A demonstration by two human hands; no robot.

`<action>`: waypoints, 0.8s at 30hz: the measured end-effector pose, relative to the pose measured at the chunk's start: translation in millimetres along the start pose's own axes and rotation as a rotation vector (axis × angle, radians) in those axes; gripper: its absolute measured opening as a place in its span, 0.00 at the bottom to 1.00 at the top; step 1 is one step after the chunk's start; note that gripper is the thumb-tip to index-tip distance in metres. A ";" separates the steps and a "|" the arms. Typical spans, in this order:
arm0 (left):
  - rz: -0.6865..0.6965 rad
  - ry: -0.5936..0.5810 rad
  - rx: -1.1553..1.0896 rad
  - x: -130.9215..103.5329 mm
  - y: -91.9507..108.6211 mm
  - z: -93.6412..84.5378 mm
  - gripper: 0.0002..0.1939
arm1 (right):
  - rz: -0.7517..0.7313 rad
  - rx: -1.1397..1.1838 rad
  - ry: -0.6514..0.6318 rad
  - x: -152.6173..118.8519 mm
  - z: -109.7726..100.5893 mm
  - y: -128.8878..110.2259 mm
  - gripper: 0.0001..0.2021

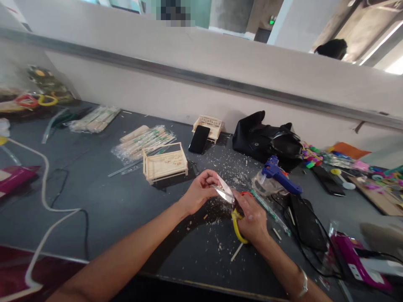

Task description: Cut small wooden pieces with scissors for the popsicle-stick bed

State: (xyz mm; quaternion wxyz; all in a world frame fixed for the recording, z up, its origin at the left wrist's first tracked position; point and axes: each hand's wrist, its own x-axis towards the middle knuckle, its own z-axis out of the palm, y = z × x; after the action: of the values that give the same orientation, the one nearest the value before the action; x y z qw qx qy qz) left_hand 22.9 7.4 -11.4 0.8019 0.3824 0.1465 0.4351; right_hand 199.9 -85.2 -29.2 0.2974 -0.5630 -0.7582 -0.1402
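My right hand is closed around the yellow and red handles of a pair of scissors, whose blades are spread and point up and left. Fingers curled, my left hand is pinched close against the blades. What it holds there is mostly hidden; a small pale wooden bit seems to show between the blades. Wood shavings and snippets lie scattered beneath both hands. Left of them stands a small wooden stick frame, shaped like a tiny bed. A miniature wooden bench is farther back, with a black phone leaning at its front.
Packs of wooden sticks in clear plastic lie left of centre. A black bag rests by the wall. On the right are a blue glue gun, dark phones and cables. A white cord crosses the left side.
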 end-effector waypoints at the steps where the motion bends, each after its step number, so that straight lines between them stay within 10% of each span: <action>1: 0.005 0.002 0.009 0.1 -0.7 -0.8 0.23 | 0.004 0.001 -0.010 -0.6 0.1 0.3 0.27; 24: 0.067 0.020 0.186 -1.5 1.2 -2.3 0.24 | 0.026 0.009 -0.056 -0.4 -4.6 -7.6 0.28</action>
State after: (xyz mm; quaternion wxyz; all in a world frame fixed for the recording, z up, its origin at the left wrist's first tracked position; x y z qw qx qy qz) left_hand 20.1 7.7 -12.1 0.7465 0.4555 0.1815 0.4498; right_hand 194.1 -90.5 -24.9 0.2803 -0.5753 -0.7594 -0.1170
